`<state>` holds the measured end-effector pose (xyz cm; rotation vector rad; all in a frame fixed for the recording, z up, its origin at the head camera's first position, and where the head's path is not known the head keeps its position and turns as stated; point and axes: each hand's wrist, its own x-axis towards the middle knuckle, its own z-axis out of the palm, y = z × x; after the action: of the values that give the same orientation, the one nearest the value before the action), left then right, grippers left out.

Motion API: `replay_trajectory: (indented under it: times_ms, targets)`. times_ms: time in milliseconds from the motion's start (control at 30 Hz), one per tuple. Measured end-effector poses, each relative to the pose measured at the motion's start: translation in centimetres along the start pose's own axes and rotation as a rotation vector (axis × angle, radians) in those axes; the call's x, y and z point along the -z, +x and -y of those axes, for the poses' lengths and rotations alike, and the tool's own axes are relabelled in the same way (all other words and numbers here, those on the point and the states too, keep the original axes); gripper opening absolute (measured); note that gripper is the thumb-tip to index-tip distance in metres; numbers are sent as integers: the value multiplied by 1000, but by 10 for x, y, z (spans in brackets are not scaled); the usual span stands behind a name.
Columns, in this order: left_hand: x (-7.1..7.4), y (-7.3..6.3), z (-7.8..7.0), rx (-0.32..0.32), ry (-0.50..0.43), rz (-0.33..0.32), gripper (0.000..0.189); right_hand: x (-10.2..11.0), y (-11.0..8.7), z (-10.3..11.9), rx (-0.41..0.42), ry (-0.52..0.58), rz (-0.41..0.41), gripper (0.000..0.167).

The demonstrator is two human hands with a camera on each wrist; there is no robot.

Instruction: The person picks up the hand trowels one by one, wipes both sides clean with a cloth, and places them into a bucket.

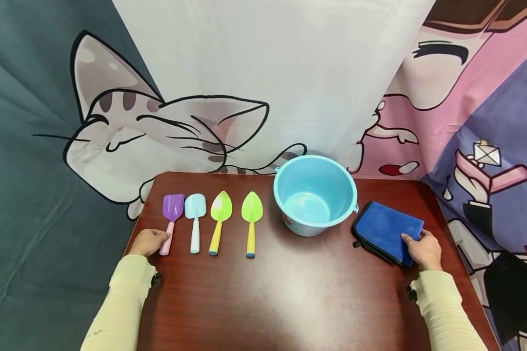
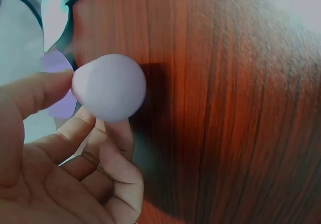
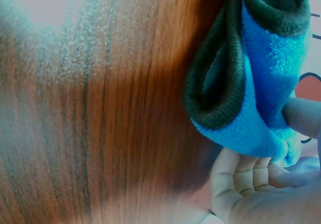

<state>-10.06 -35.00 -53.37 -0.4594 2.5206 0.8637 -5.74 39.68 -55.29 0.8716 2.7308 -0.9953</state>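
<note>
At the table's left side my left hand (image 1: 147,242) pinches the pink handle of a toy shovel (image 1: 173,207) with a purple blade. The left wrist view shows the rounded end of that handle (image 2: 113,88) between thumb and fingers. On the right, my right hand (image 1: 425,249) grips the near right corner of a folded blue towel (image 1: 386,229) with dark edging. Up close in the right wrist view, the thumb lies on one side of the towel (image 3: 273,73) and the fingers on the other.
Right of the purple shovel lie a light blue shovel (image 1: 195,207) and two green trowels, a left one (image 1: 221,207) and a right one (image 1: 252,207), both yellow-handled. A light blue bucket (image 1: 312,226) stands at the back of the brown table (image 1: 290,302), against a cartoon-printed cloth (image 1: 281,58).
</note>
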Motion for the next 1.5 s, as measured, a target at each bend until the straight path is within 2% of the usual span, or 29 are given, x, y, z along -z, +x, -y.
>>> replay_trajectory:
  times_ms: [200,433,600,733,867,933,1100,1200,1367,1500]
  targets:
    - [0,2,3,8,-124,19,59,3,-4,0,-21,72,30,64]
    - [-5,2,4,75,-394,33,61,7,-9,1,-44,183,64,60]
    - [-5,-2,3,131,-526,55,61,8,-9,3,-41,200,75,56]
    - [-5,0,6,175,-623,46,54,7,-9,3,-15,196,68,53]
    - [-3,0,7,188,-627,44,57,8,-8,4,21,197,106,56]
    - [-2,-1,7,182,-595,35,62,8,-8,4,40,191,120,57]
    - [-1,-5,5,173,-553,-20,68,11,-11,5,99,182,112,53]
    - [-1,-6,3,168,-608,-34,65,14,-13,6,137,176,107,52]
    - [0,-10,1,138,-705,-19,61,18,-18,10,186,189,59,47]
    - [-1,-14,-3,120,-731,-20,59,20,-22,15,192,278,24,43]
